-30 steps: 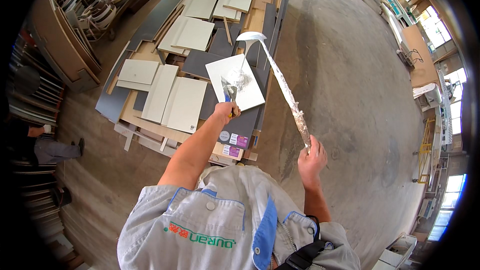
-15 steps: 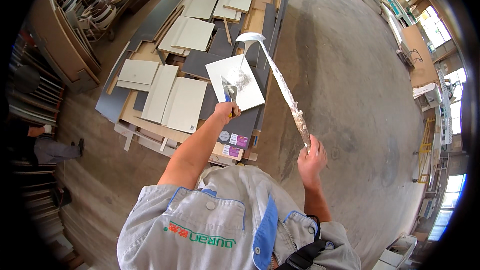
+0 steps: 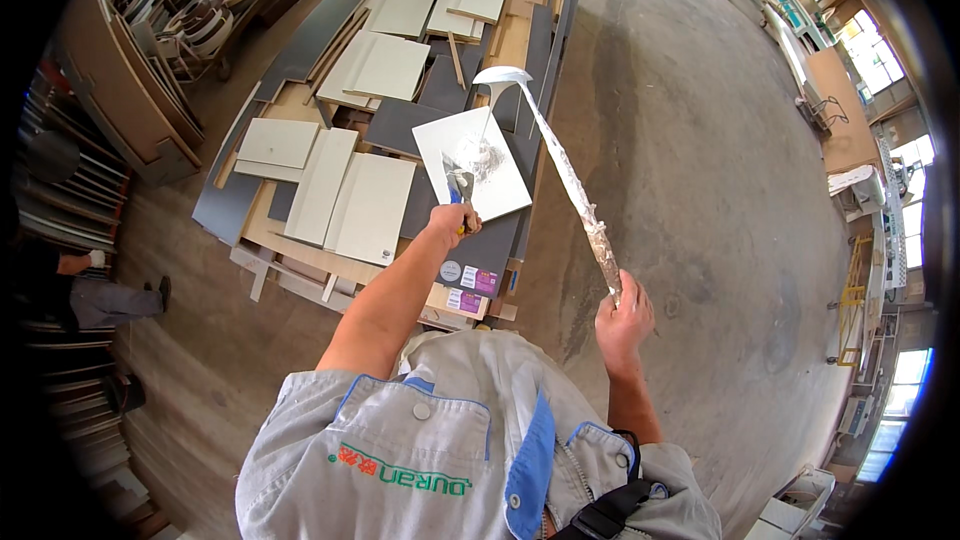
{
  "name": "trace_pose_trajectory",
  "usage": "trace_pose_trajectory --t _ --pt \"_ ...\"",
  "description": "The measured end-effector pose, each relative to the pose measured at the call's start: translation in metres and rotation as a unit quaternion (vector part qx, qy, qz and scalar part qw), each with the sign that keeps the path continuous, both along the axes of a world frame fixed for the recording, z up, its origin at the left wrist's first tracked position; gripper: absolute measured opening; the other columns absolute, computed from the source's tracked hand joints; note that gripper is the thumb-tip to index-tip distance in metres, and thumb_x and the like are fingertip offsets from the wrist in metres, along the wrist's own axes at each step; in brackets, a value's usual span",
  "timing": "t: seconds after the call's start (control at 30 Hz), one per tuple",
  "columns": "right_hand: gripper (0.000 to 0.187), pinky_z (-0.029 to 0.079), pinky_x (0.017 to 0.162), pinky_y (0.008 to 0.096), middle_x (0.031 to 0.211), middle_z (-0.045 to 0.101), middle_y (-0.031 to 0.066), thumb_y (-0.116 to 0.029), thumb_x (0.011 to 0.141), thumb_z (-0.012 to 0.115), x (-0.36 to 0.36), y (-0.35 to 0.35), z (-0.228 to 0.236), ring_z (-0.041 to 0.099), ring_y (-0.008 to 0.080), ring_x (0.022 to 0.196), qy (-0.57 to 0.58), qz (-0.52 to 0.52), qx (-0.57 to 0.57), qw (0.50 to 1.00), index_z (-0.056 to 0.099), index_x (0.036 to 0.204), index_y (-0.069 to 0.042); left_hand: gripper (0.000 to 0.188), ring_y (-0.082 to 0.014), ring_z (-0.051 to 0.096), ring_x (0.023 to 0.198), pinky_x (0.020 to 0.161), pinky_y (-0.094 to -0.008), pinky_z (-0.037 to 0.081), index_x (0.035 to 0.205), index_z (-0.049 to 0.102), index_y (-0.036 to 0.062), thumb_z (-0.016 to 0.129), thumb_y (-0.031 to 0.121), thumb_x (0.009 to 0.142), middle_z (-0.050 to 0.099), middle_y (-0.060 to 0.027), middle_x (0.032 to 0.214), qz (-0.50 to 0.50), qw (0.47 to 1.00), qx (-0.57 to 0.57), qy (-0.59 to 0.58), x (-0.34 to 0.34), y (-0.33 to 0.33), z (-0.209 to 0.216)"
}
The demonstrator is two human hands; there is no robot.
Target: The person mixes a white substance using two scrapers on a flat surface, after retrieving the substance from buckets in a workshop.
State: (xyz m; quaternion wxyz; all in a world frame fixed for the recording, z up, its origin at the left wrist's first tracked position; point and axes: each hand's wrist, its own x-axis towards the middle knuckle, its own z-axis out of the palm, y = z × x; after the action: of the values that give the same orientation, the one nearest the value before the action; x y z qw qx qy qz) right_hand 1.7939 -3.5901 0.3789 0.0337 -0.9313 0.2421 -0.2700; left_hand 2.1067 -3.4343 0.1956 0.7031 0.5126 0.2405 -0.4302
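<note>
Right hand (image 3: 625,318) clamped round ladle (image 3: 567,166); left hand (image 3: 454,221) clamped on scraper (image 3: 460,185). White liquid (image 3: 494,94) strings toward panel (image 3: 505,192); an unsteady ladle could spill it past the edge.

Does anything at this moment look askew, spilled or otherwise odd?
The white square panel lies turned at an angle to the dark board beneath it, with a messy grey patch near its middle. The ladle in the right hand has white lumps crusted along its handle, which looks uneven.
</note>
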Motion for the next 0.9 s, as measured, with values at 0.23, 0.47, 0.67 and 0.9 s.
trace_pose_trajectory --t 0.23,0.47,0.67,0.9 --pt "0.054 0.053 0.078 0.0458 0.101 0.066 0.016 0.003 0.07 0.066 0.001 0.002 0.0 0.066 0.0356 0.091 0.004 -0.002 -0.005 1.0 0.058 0.122 -0.005 0.007 -0.0287 0.065 0.067 0.058 -0.0379 0.059 0.076 0.061 -0.0079 0.059 -0.006 0.082 0.063 -0.0173 0.077 0.004 1.0 -0.015 0.007 0.001 0.001 -0.003" --pt "0.05 0.052 0.079 0.0469 0.102 0.067 0.0161 0.003 0.071 0.066 0.002 0.004 -0.001 0.065 0.0378 0.091 -0.009 -0.008 0.017 1.0 0.061 0.12 -0.005 0.009 -0.028 0.064 0.072 0.065 -0.0387 0.06 0.084 0.061 -0.0066 0.056 -0.002 0.089 0.063 -0.017 0.082 -0.023 1.0 -0.004 0.004 0.003 0.001 -0.006" --pt "0.053 0.053 0.076 0.0466 0.1 0.066 0.017 0.003 0.069 0.065 0.0 0.001 -0.002 0.066 0.0372 0.088 -0.011 0.002 0.006 1.0 0.058 0.121 -0.005 0.004 -0.0274 0.065 0.067 0.058 -0.0381 0.06 0.079 0.06 -0.0073 0.06 -0.006 0.083 0.063 -0.0159 0.078 -0.004 1.0 -0.01 0.008 0.001 0.0 0.0" --pt "0.052 0.053 0.075 0.047 0.098 0.066 0.0186 0.002 0.071 0.066 0.0 0.01 -0.011 0.065 0.0397 0.087 -0.022 0.003 0.076 0.997 0.057 0.122 -0.004 0.004 -0.0275 0.065 0.066 0.058 -0.0381 0.059 0.078 0.06 -0.0067 0.06 -0.007 0.082 0.063 -0.016 0.077 0.005 1.0 -0.022 0.019 0.002 0.003 -0.003"
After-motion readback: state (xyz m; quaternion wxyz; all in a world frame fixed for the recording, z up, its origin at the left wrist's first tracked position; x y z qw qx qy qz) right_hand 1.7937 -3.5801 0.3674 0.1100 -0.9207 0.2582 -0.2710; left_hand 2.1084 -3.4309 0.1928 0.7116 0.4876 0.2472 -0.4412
